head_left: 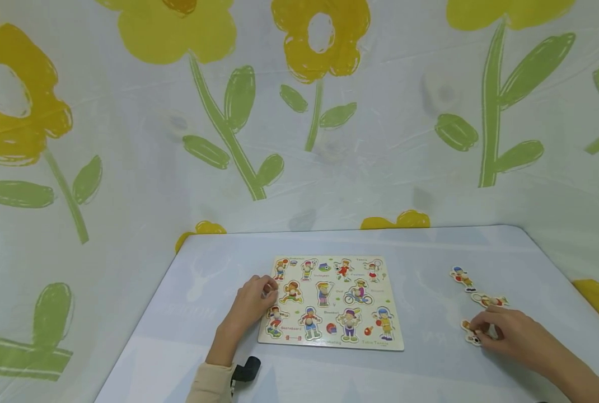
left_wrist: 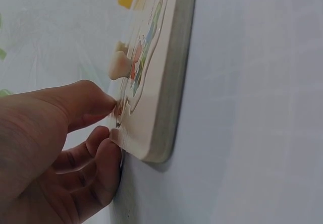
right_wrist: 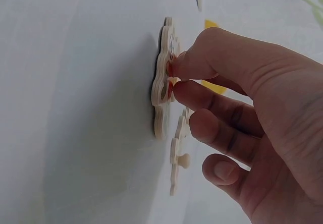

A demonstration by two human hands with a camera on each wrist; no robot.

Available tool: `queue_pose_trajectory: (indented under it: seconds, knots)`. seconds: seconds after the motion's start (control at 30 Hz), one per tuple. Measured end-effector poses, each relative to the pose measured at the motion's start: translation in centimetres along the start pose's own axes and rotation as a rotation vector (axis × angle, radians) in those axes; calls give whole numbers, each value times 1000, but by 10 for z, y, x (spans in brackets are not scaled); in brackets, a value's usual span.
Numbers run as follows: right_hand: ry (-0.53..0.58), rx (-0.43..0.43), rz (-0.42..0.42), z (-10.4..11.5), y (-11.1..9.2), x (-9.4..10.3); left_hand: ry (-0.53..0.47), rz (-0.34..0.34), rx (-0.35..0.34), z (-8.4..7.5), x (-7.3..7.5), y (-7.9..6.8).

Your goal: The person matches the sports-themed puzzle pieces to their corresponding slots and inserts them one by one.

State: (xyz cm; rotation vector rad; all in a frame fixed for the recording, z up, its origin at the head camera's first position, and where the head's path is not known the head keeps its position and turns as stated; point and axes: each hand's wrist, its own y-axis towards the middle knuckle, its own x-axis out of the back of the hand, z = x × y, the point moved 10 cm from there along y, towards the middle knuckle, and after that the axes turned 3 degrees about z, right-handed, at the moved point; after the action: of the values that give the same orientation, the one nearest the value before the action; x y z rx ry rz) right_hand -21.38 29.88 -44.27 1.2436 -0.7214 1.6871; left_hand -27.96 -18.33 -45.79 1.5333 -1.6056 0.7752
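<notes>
In the head view, a wooden knob puzzle board (head_left: 397, 342) lies on the table with sports-figure pieces or pictures in several spots. My left hand (head_left: 255, 299) is at its left edge. Seen from the left wrist, the thumb presses on the board's face (left_wrist: 136, 138), with curled fingers at the rim close by a round knob (left_wrist: 120, 66). Off to the right, my right hand (head_left: 513, 336) pinches a puzzle piece (head_left: 473, 339) with a football printed on it. The right wrist view has thumb and index finger on this piece (right_wrist: 161, 72), low over the table.
Beyond the right hand lie a blue-capped figure piece (head_left: 463, 279) and another figure piece (head_left: 490, 300), end to end. A white table (head_left: 193, 324) extends under everything. Behind it hangs a cloth (head_left: 380, 168) printed with yellow flowers.
</notes>
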Motion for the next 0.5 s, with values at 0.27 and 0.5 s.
queue_pose_trajectory:
  seconds: [0.27,0.5]
  knots:
    - [-1,82,-95,10,4,6,-8,8,1,1,-1,0]
    - [-59,71,-147,16,16,6,-9,0,-5,1,-1,0]
